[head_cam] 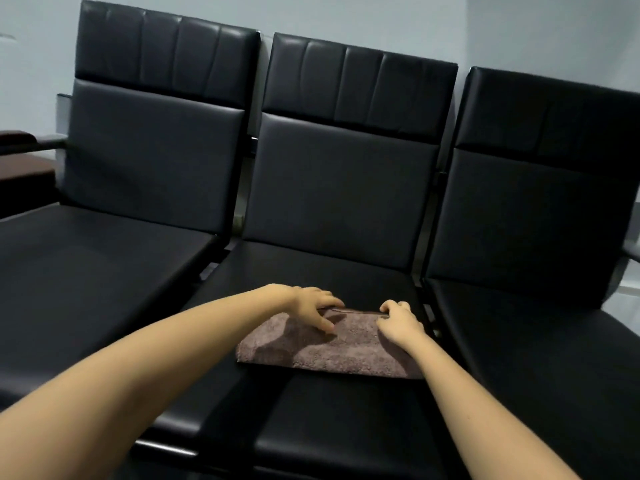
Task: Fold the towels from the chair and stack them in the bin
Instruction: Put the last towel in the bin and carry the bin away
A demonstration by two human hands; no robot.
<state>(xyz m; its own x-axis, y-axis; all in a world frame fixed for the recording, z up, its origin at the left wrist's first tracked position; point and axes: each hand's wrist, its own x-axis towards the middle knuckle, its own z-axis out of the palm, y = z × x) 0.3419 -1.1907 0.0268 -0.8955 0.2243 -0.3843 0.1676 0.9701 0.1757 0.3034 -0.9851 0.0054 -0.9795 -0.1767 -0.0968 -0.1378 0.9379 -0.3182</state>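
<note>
A brown towel (332, 351) lies folded into a flat rectangle on the seat of the middle black chair (311, 271). My left hand (317, 303) rests on its far left part, fingers spread and slightly bent, fingertips touching the cloth. At the towel's far right corner, my right hand (398, 320) has its fingers curled and pinches the far edge. No bin is in view.
Three black padded chairs stand joined in a row against a pale wall; the left seat (86, 265) and the right seat (540, 358) hold nothing. A dark brown armrest or side table (20, 168) shows at the far left.
</note>
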